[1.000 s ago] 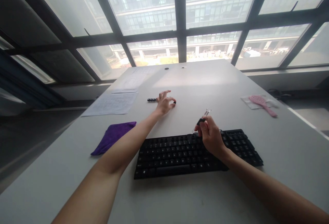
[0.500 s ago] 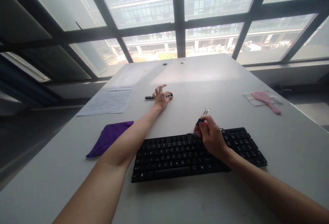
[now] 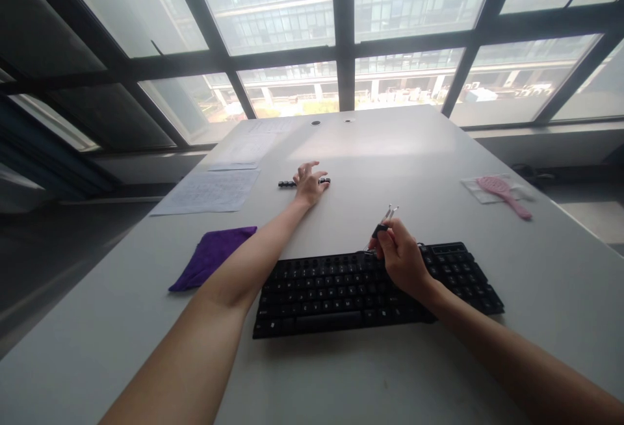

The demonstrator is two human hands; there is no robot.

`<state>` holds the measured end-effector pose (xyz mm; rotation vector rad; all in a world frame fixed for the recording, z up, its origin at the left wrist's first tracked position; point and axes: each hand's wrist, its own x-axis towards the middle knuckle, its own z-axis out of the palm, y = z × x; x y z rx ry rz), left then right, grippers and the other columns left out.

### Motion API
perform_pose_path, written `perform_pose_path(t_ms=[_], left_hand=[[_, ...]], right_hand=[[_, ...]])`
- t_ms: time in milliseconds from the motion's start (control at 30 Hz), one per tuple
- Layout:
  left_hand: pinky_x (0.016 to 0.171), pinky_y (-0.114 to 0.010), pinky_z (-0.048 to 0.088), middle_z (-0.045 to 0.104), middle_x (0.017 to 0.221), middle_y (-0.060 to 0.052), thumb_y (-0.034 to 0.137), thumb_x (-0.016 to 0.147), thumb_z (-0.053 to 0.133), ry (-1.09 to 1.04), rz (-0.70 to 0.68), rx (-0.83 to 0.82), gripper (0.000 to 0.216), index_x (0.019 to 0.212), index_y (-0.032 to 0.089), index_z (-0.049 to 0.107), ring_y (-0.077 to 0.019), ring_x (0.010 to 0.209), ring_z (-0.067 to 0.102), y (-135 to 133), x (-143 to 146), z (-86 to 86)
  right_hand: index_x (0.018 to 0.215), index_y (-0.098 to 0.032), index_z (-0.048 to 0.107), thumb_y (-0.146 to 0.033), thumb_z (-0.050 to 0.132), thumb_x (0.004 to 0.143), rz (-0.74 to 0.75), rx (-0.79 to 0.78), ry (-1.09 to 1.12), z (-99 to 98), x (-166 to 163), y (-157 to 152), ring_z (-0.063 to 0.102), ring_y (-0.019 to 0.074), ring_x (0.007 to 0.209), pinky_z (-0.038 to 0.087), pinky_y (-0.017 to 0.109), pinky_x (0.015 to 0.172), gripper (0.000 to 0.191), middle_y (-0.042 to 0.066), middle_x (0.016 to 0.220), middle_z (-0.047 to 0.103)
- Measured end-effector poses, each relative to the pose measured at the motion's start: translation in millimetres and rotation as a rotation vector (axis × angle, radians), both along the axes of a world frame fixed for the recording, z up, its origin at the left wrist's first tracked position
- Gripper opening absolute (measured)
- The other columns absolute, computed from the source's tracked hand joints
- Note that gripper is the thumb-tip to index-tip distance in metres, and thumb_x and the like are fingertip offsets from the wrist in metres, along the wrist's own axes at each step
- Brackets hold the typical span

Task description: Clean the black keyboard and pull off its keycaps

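My left hand [image 3: 309, 186] reaches out over a short row of black keycaps [image 3: 286, 184] lying on the white table. Its fingers are spread and partly cover the row; whether a fingertip touches a keycap I cannot tell. In my right hand [image 3: 400, 253] is a keycap puller [image 3: 381, 229] with a black grip and thin wire prongs, some of them pointing up. That hand is closed round the grip, over the upper right part of a black keyboard [image 3: 331, 301]. The top row of the keyboard shows bare dark sockets in place of keycaps.
A folded purple cloth [image 3: 214, 253] lies left of the keyboard. Written sheets of paper [image 3: 209, 191] are along the table's left edge. At the right, a pink hairbrush [image 3: 504, 194] rests on a clear plastic bag [image 3: 470, 188]. Large windows stand beyond the table [image 3: 390, 145].
The view has shifted slightly, so things on the left sit a little further right. Both hands keep nearly the same pose, the puller still in the right one.
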<state>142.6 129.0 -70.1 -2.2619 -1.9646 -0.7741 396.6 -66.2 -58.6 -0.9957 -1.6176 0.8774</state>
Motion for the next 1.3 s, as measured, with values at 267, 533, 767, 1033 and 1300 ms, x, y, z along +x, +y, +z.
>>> perform_pose_path(t_ms=[267,533,767,1033,1300], left_hand=[[0.102,-0.05,0.04,0.063,0.128,-0.013,0.027,0.098,0.052,0.027,-0.117,-0.164,0.027,0.117,0.017,0.069,-0.0301,0.119,0.054,-61.8,23.7,54.4],[0.079,-0.034,0.048,0.07,0.093,-0.01,0.02,0.099,0.042,0.2,-0.431,-0.234,0.03,0.094,0.018,0.071,-0.0228,0.086,0.064,-196.4,84.4,68.5],[0.081,-0.033,0.05,0.07,0.097,-0.009,0.022,0.099,0.045,0.101,-0.358,-0.274,0.026,0.097,0.019,0.07,-0.0239,0.093,0.066,-204.3,102.9,45.8],[0.083,-0.032,0.05,0.071,0.095,-0.006,0.023,0.1,0.044,-0.035,-0.414,-0.233,0.025,0.097,0.02,0.068,-0.0217,0.091,0.065,-206.4,97.9,27.8],[0.093,-0.034,0.051,0.073,0.109,-0.005,0.005,0.082,0.047,-0.273,-0.422,-0.289,0.038,0.109,0.021,0.068,-0.0221,0.102,0.066,-204.2,95.6,24.5]], right_hand=[[0.09,-0.023,0.05,-0.033,0.049,0.1,-0.095,0.026,0.079,-2.3,-0.4,3.8,0.054,0.0129,0.056,0.047,0.026,0.055,0.014,-0.002,0.069,0.059],[0.094,-0.023,0.052,-0.035,0.051,0.099,-0.23,0.033,0.16,1.7,4.0,8.8,0.051,0.0116,0.052,0.042,0.023,0.047,0.013,-0.002,0.07,0.057],[0.096,-0.022,0.055,-0.037,0.051,0.099,-0.04,-0.011,0.019,-1.2,18.0,9.7,0.053,0.0138,0.055,0.043,0.025,0.053,0.016,-0.003,0.063,0.055],[0.096,-0.022,0.057,-0.036,0.049,0.099,-0.008,-0.026,-0.075,1.6,14.8,9.1,0.051,0.0136,0.054,0.043,0.026,0.055,0.016,-0.003,0.065,0.057],[0.094,-0.022,0.056,-0.029,0.048,0.099,-0.019,0.036,-0.185,1.2,16.3,8.8,0.052,0.0138,0.058,0.041,0.025,0.058,0.012,-0.002,0.068,0.058]])
